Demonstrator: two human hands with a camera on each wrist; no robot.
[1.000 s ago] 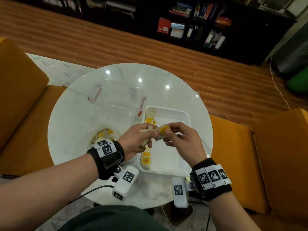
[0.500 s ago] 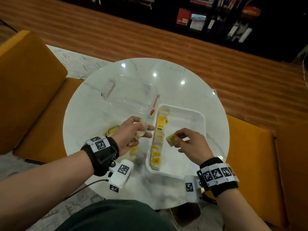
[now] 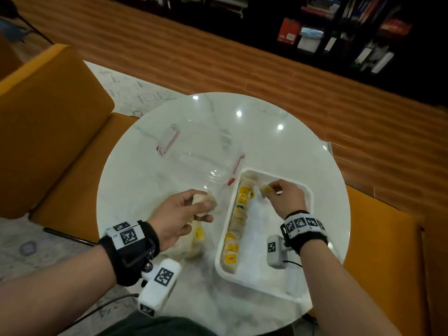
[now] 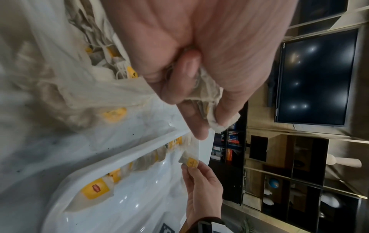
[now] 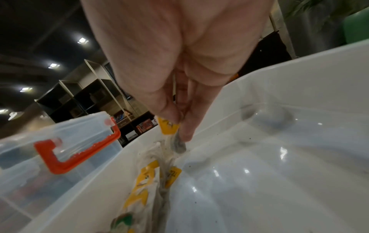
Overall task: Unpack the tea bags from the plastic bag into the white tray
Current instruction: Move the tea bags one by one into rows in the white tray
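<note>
1. paper tea bag (image 3: 264,191) pinched in the right hand (image 3: 286,198) over the white tray (image 3: 306,241)'s far end could snag the row (image 3: 236,221) already laid there.
2. left hand (image 3: 180,214) grips several bags (image 3: 203,204) above the plastic bag (image 3: 191,246); a loose one may slip onto the table (image 3: 145,180).

Round marble table (image 3: 150,166) carries white tray (image 3: 308,197), clear container (image 3: 198,151) (red clips), seemingly plastic bag (image 3: 189,248).
</note>
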